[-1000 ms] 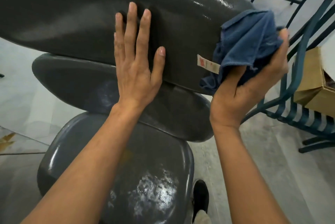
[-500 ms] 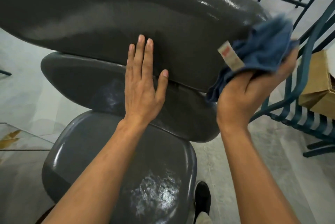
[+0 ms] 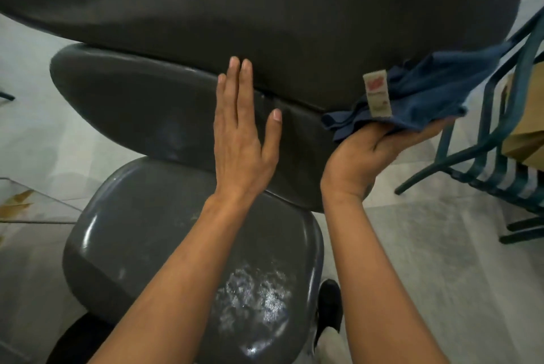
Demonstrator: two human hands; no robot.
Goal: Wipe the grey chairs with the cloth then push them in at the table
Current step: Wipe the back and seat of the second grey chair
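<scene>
Nearest us sits the glossy grey moulded plastic chair seat (image 3: 182,260). Our left hand (image 3: 241,140) lies flat, fingers straight, on its backrest. Our right hand (image 3: 374,148) grips the crumpled blue cloth (image 3: 426,93) against the upper grey shell (image 3: 265,10).

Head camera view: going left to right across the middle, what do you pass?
Glass table corner → left hand flat on the grey chair back → right hand holding the blue cloth → teal metal chair.
</scene>
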